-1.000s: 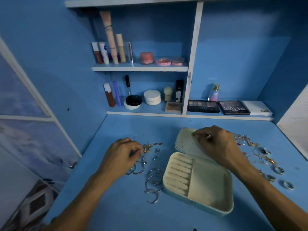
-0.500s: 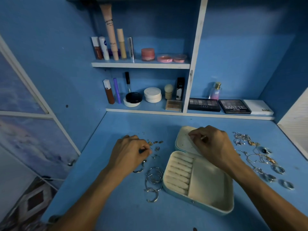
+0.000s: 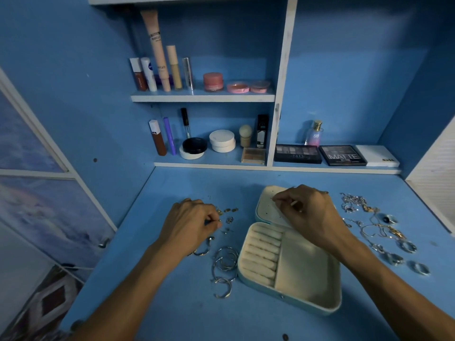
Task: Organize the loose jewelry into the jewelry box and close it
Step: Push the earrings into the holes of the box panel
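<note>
A light blue jewelry box (image 3: 290, 297) lies open on the desk, cream inside, with ring rolls on its left and a plain compartment on its right. Its perforated lid (image 3: 264, 207) lies flat behind it. My right hand (image 3: 307, 212) hovers over the lid and pinches a small earring at its fingertips. My left hand (image 3: 192, 222) pinches a tiny earring beside the small gold studs (image 3: 227, 210). Silver hoop earrings (image 3: 222, 267) lie left of the box. Rings and chains (image 3: 379, 230) are spread to the right.
Shelves at the back carry makeup tubes (image 3: 157, 70), jars (image 3: 213, 81), compacts (image 3: 221, 140), a perfume bottle (image 3: 314, 132) and eyeshadow palettes (image 3: 343, 156). The desk's left edge drops off beside a glass panel (image 3: 37, 205). A white wall edge rises at the right.
My left hand has shifted right towards the small studs and closed its fingertips on one. My right hand has stayed over the lid, pinching its earring.
</note>
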{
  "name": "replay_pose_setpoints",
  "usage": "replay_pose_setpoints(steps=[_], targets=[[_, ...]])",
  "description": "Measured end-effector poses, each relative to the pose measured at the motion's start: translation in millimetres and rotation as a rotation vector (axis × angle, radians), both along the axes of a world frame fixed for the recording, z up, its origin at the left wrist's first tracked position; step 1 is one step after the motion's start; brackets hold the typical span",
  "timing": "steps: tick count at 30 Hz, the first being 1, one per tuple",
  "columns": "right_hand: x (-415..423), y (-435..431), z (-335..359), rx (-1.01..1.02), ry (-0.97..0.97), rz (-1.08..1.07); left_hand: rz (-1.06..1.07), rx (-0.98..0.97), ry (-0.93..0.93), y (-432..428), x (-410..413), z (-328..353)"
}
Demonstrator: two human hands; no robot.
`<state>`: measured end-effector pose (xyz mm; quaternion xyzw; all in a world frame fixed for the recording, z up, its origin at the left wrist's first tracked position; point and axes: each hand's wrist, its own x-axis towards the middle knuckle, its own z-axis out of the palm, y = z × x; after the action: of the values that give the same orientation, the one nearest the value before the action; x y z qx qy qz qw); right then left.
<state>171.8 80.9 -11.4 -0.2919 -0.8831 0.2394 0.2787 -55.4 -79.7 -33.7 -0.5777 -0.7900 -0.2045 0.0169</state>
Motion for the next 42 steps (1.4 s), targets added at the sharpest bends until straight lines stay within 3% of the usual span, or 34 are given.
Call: replay_pose_setpoints(steps=[6, 9, 12, 18, 24, 27, 33, 37, 42], targets=[[1.6, -1.7, -1.3, -0.007, -0.019, 0.022, -0.046, 0.043, 0.254, 0.5, 4.8, -2.9], [1.7, -2.7, -1.7, -0.021, -0.021, 0.024, -0.039, 0.112, 0.239, -0.3, 2.2, -7.4], [0.4, -4.7, -0.6, -0.022, -0.018, 0.040, -0.006, 0.143, 0.064, -2.1, 1.0, -3.9], [-6.6, -8.2, 6.9, -0.030, 0.024, 0.076, 0.166, 0.163, -0.606, -9.3, 4.4, 17.5], [-21.8, -11.7, 6.6, -0.039, 0.027, 0.127, 0.194, 0.207, -0.954, -18.3, 3.3, 25.0], [-35.7, -13.9, 6.9, -0.032, 0.011, 0.162, 0.175, 0.228, -1.082, -23.6, -0.7, 26.2], [-77.3, -22.6, 11.7, -0.003, -0.072, 0.264, 0.273, 0.330, -1.168, -32.1, -4.2, 22.1], [-109.4, -30.1, 8.1, 0.020, -0.201, 0.336, 0.439, 0.474, -1.364, -34.0, -7.4, 21.2], [-138.8, -35.0, 2.6, 0.068, -0.335, 0.343, 0.456, 0.502, -1.536, -38.7, -12.1, 23.7]])
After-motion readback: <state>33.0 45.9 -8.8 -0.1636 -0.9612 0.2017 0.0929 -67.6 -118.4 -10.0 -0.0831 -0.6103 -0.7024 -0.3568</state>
